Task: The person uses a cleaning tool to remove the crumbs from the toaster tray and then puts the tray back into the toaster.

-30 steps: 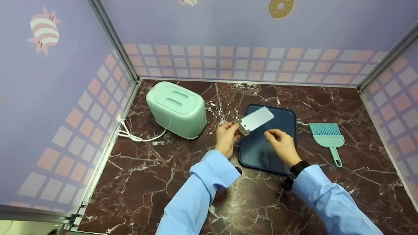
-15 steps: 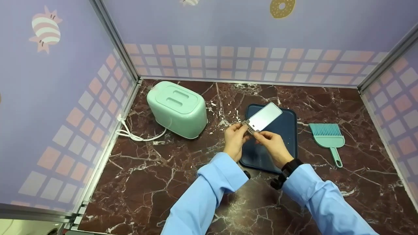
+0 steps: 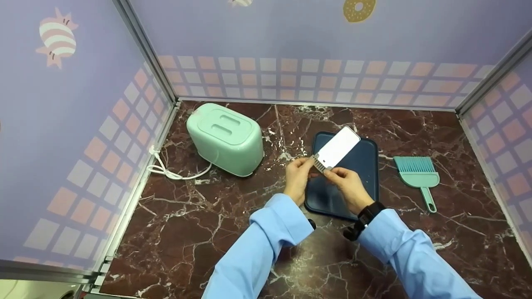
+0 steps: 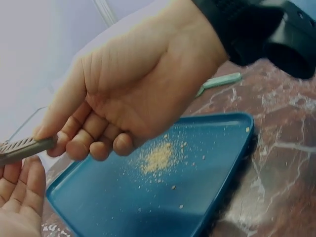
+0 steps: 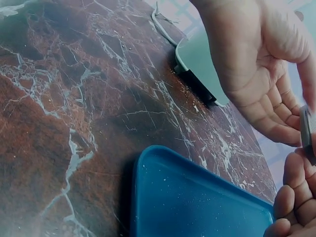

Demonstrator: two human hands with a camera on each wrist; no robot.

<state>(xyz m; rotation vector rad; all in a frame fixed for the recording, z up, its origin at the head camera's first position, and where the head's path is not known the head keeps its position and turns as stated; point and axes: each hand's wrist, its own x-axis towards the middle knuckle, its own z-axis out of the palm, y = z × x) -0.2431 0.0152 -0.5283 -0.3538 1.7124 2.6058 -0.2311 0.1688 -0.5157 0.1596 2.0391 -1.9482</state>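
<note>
A flat crumb tray [image 3: 338,147] with a pale, shiny plate and a slotted grey end is held tilted over a dark blue tray [image 3: 360,164]. My left hand [image 3: 296,177] grips one corner of the slotted end between thumb and fingers. At the other corner, my right hand [image 3: 348,185] pinches it, thumb on top and fingers curled below, as the left wrist view shows. On the blue tray, under the right hand, lies a heap of yellowish crumbs [image 4: 160,158] with loose specks around it.
A mint-green toaster [image 3: 226,141] stands at the left, its white cord [image 3: 178,177] trailing toward the side wall. A small teal brush [image 3: 419,178] lies right of the blue tray. Patterned panels [image 3: 266,79] enclose the marble-look table [image 3: 187,232].
My right hand has come in from the right and taken hold of the crumb tray's slotted end. My left hand has shifted right with it, and the plate now points more toward the back.
</note>
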